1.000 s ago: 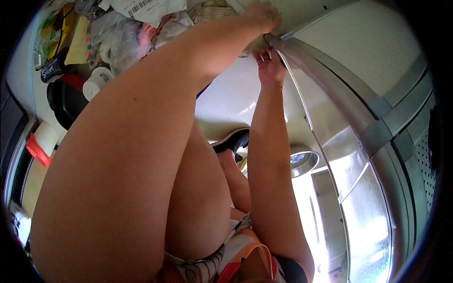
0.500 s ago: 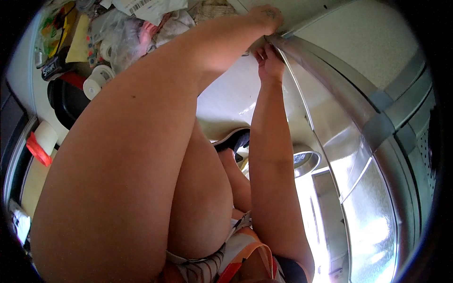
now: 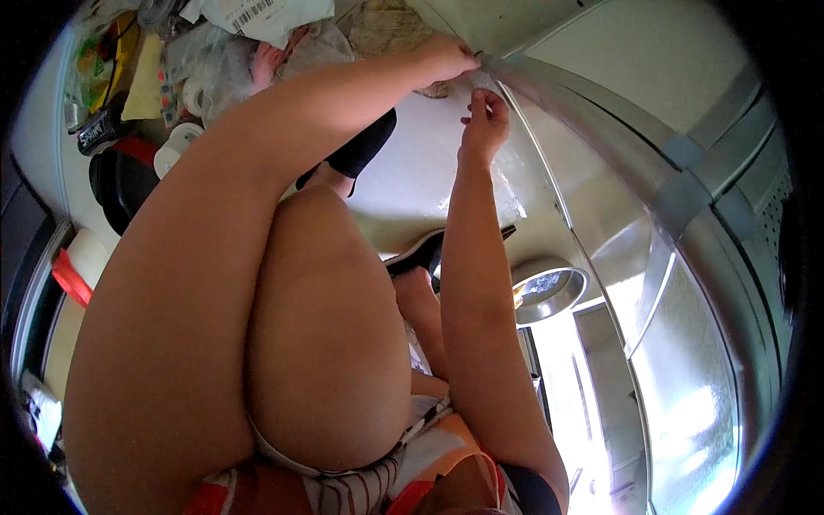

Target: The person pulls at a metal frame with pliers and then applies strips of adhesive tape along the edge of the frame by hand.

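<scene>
My left hand (image 3: 448, 58) reaches in from the left to the top corner of a large light panel (image 3: 618, 163). Its fingers are pinched at the end of a translucent grey strip (image 3: 584, 116), which looks like plastic film or tape and runs along the panel's edge. Just below, my right hand (image 3: 486, 129) is raised with its fingers curled together, close to the panel's thin metal edge. Whatever lies between the right fingertips is too small to make out. Further along, similar grey strips cross at a corner of the frame.
A round metal bowl (image 3: 554, 296) is on the floor near my foot. At upper left lie plastic bags (image 3: 215, 64), a brown cloth (image 3: 386, 39), a white roll (image 3: 178, 148) and a black container (image 3: 124, 189). A red-and-white roll (image 3: 73, 276) sits at the left edge.
My left hand has shifted left and slightly down. My right hand has lowered a little away from the panel corner. My knee has swung left, uncovering a dark shoe and more floor.
</scene>
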Tool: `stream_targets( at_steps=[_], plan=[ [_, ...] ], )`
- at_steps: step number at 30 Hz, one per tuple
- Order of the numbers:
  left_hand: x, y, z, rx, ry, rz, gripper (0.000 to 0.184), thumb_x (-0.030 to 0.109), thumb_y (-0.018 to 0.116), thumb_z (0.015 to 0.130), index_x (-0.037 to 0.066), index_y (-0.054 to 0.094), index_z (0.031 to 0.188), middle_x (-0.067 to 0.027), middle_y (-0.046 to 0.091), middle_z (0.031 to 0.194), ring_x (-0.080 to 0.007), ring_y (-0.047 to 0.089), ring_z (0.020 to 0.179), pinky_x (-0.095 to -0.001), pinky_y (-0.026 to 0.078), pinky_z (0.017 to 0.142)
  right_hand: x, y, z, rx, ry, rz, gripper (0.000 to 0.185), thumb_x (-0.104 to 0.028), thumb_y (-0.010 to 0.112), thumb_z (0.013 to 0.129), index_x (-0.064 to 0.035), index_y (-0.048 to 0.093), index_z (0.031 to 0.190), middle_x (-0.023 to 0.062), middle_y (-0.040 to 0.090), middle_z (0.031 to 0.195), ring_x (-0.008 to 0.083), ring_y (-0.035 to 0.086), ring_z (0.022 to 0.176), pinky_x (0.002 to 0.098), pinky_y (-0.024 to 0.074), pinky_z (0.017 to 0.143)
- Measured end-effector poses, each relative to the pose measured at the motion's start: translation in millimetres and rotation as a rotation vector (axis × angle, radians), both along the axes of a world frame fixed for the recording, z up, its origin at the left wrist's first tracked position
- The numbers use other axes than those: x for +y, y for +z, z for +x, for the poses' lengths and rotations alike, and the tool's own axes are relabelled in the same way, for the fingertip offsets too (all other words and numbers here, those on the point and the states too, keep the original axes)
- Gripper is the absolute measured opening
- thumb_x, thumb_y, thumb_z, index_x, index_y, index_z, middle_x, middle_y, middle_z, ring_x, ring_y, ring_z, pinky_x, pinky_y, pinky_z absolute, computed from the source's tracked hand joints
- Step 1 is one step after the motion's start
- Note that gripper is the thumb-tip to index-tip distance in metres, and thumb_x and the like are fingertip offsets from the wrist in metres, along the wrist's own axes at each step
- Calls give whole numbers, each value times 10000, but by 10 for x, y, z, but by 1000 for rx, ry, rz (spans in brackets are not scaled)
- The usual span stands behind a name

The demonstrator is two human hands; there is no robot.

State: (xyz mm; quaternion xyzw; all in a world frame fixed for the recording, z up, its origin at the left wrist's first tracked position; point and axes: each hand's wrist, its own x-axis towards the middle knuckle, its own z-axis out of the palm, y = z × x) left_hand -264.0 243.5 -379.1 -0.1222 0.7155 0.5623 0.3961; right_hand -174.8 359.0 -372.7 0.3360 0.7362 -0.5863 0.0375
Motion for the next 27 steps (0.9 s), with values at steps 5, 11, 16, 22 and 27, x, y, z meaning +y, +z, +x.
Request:
stream_targets(
  at_steps=[5, 11, 16, 22, 27],
  plan=[
    [102, 179, 156, -345, 254, 250, 188, 264, 635, 768, 85, 603, 816, 7, 576, 718, -84, 495, 608, -231, 403, 508, 160, 316, 90, 54, 243, 310, 129, -151, 591, 782, -22, 585, 776, 40, 561, 661, 111, 496, 567, 245, 412, 554],
    [230, 61, 178, -299, 264, 294, 159, 217, 646, 754, 68, 595, 731, -19, 558, 642, -95, 483, 531, -241, 392, 459, 255, 392, 94, -73, 280, 182, 98, -136, 549, 793, -48, 588, 778, 51, 577, 623, 136, 510, 520, 255, 417, 536],
    [371, 95, 151, -241, 250, 97, 141, 157, 623, 757, 43, 585, 685, -52, 558, 604, -125, 501, 486, -266, 402, 420, 267, 479, 130, -362, 132, -156, 145, -151, 498, 835, -103, 584, 942, 50, 613, 856, 154, 566, 736, 273, 438, 660],
    [413, -10, 160, -301, 258, 108, 109, 122, 590, 772, 38, 588, 703, -53, 562, 608, -135, 515, 483, -281, 442, 426, 675, 45, 314, 197, -649, -1088, 314, -86, 441, 839, -204, 463, 1129, 22, 438, 1213, 254, 423, 1088, 457, 362, 870],
    [385, 54, 144, -397, 322, 202, 114, 129, 559, 806, 28, 585, 760, -57, 571, 634, -140, 535, 506, -282, 477, 448, 662, -115, 241, 254, -784, -1183, 188, -94, 495, 819, -162, 535, 990, 13, 565, 959, 247, 537, 929, 450, 432, 809]
  ],
)
